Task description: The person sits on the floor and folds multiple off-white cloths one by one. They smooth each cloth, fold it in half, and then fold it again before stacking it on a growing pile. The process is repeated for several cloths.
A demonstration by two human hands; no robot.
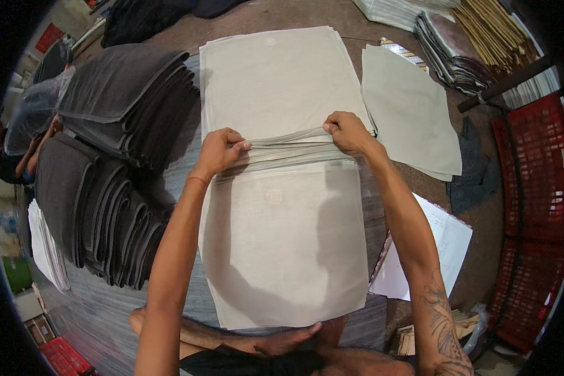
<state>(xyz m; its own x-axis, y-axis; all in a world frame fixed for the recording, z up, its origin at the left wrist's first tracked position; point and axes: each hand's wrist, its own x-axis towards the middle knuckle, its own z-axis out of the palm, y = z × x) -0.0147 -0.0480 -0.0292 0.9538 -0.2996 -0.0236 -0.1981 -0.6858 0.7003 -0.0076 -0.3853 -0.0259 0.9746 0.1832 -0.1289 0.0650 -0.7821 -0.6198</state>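
Note:
Cream fabric sheets (282, 250) lie in a neat stack in front of me, the near sheet bearing a faint round mark. Beyond them a second cream stack (276, 81) stretches away, with a similar small mark near its far edge. Where the two meet, several layered fabric edges (288, 141) bunch into a raised ridge. My left hand (222, 150) is closed on the left end of these edges, thumb toward the middle. At the right end, my right hand (349, 131) pinches the same edges between thumb and fingers. How many layers each hand grips cannot be made out.
Two thick piles of dark grey fabric, a far one (122, 94) and a near one (100, 207), stand at the left. Pale green-grey sheets (410, 113) lie at the right, with a written paper (442, 244) nearer me. Red crates (536, 163) stand at the far right.

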